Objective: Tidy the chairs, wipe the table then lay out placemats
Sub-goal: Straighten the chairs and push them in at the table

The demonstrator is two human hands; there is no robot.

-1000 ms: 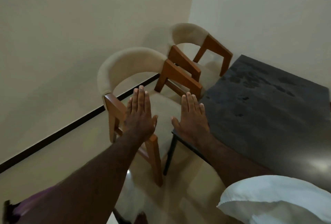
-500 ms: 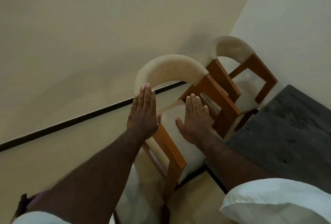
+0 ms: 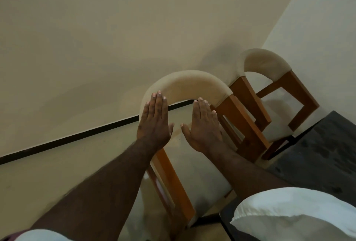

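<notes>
Both hands are empty and flat, fingers straight and close together, palms down. The left hand reaches furthest: its fingertips lie over the left bend of the near chair's padded back, though I cannot tell whether they press on the padding or hover just above it. The right hand is just beside it, thumbs nearly meeting, its fingertips close under the arch of the same back and apparently touching nothing.

The near chair stands at the table's edge with its seat facing in and its wooden arm frame close to the dark top. The far chair sits just beside it, nearer the corner of the walls, also turned toward the table. A white sleeve covers the right upper arm at the lower edge of the view.

As a judgement, the task is at its first stage: the hands are about to take the near chair's back to square it up or push it in. The table shows dull patches on its top, so wiping looks not yet done. No cloth and no placemats are in view, so both later stages appear to remain.
</notes>
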